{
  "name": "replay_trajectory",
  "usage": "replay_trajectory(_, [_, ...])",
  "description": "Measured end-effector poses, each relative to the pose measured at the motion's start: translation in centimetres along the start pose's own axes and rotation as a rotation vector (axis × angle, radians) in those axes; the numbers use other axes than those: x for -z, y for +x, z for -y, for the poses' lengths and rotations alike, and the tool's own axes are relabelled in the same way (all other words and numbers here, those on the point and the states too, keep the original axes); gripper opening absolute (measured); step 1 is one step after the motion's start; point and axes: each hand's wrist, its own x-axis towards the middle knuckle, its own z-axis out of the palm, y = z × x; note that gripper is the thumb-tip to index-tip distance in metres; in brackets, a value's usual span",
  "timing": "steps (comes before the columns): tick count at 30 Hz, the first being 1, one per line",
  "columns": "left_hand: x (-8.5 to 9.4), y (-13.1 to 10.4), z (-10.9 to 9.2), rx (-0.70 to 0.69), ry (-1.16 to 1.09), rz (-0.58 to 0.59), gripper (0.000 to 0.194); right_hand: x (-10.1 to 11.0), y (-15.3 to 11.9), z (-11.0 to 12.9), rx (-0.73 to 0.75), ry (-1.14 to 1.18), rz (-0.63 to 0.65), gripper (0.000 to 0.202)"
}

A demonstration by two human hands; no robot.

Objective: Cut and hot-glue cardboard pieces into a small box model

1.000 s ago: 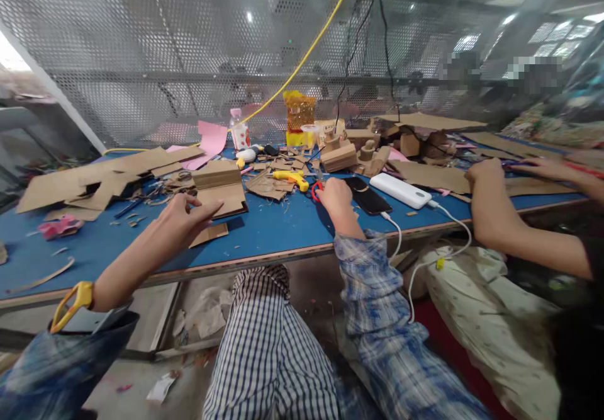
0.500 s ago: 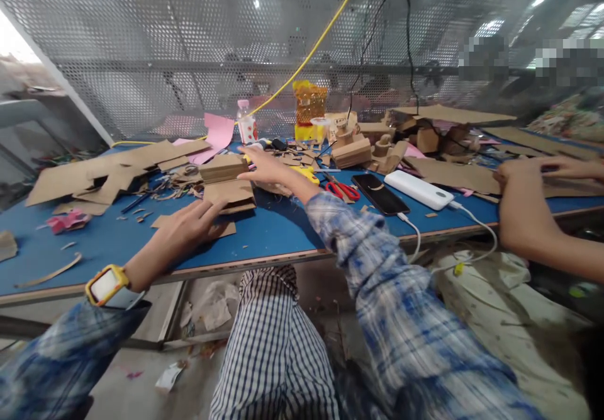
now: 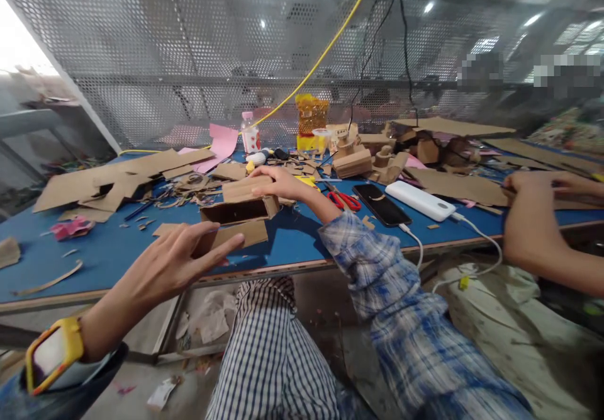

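A small brown cardboard box (image 3: 274, 206) stands at the front of the blue table, its dark open side facing me. My right hand (image 3: 283, 186) grips its back right corner, fingers bent over the raised cardboard. In front of the box a flat cardboard flap (image 3: 252, 233) reaches toward me; whether it joins the box I cannot tell. My left hand (image 3: 182, 253) is at the flap's left end, thumb stretched along it and apart from the fingers. The fingertips' contact with the cardboard is partly hidden.
Cardboard sheets (image 3: 117, 177) and scraps lie left. Red-handled scissors (image 3: 344, 201), a black phone (image 3: 382, 204) and a white power bank (image 3: 419, 199) with a cable lie right. A bottle (image 3: 250, 135) stands behind. Another person's arm (image 3: 533, 225) rests at far right.
The cardboard box has turned and opened out, now showing its dark inside and front flap. My left hand has lifted slightly and spread its thumb; my right hand has moved slightly right.
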Motion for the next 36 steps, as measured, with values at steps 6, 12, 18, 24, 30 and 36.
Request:
replay_trajectory(6, [1.2,3.1,-2.6,-0.109,0.177,-0.132,0.05,0.4,-5.0,-0.5,-0.007,0.065,0.01,0.038])
replay_trajectory(12, [-1.2,4.5,-4.5,-0.126,0.093,-0.187,0.038,-0.1,-6.4,-1.1,0.046,0.084,0.003,0.037])
replay_trajectory(18, [-2.6,3.8,-4.5,-0.128,0.026,-0.163,0.039,0.0,-6.6,-1.2,0.079,0.054,0.026,0.035])
replay_trajectory(24, [-2.2,3.4,-4.3,-0.132,-0.048,-0.143,0.041,0.2,-6.8,-0.8,0.059,0.044,0.046,0.034])
replay_trajectory(30, [-2.0,3.8,-4.4,-0.082,-0.087,-0.127,0.039,0.3,-6.8,-0.7,0.051,0.048,0.042,0.035])
replay_trajectory(36, [-2.4,3.7,-4.6,-0.103,-0.044,-0.151,0.039,0.1,-6.9,-0.9,0.07,0.031,0.037,0.035])
